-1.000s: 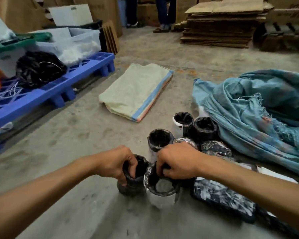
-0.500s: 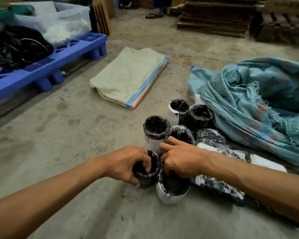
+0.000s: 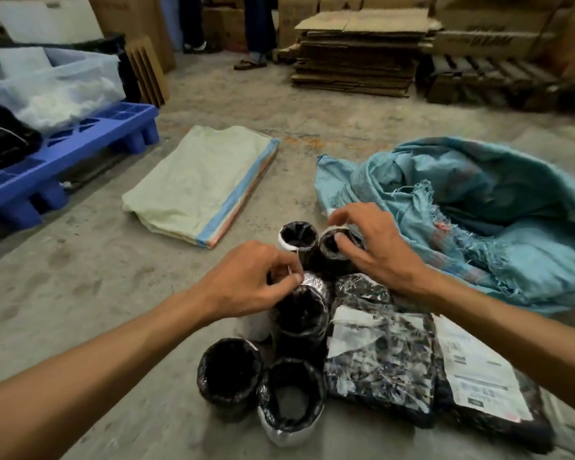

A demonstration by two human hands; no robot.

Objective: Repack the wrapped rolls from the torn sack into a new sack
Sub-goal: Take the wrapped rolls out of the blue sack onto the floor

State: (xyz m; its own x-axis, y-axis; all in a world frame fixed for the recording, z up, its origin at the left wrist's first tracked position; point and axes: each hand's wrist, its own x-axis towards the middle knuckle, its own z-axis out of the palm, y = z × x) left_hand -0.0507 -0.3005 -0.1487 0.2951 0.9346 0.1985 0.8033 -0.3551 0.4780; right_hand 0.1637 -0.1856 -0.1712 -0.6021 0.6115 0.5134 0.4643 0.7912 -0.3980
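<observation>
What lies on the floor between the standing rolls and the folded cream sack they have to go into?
Nothing visible. Bare concrete floor separates the cluster of wrapped rolls from the folded cream sack, which lies flat and unopened. Both the left hand and right hand are already on rolls. The torn blue sack lies off to the right.

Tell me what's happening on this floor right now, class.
A person is gathering black-wrapped rolls standing upright on the concrete floor. The left hand pinches the rim of one roll; the right hand grips the top of another roll farther back. The torn blue sack lies crumpled to the right, the folded new sack lies flat and unopened to the left. Nothing is repacked yet.
</observation>
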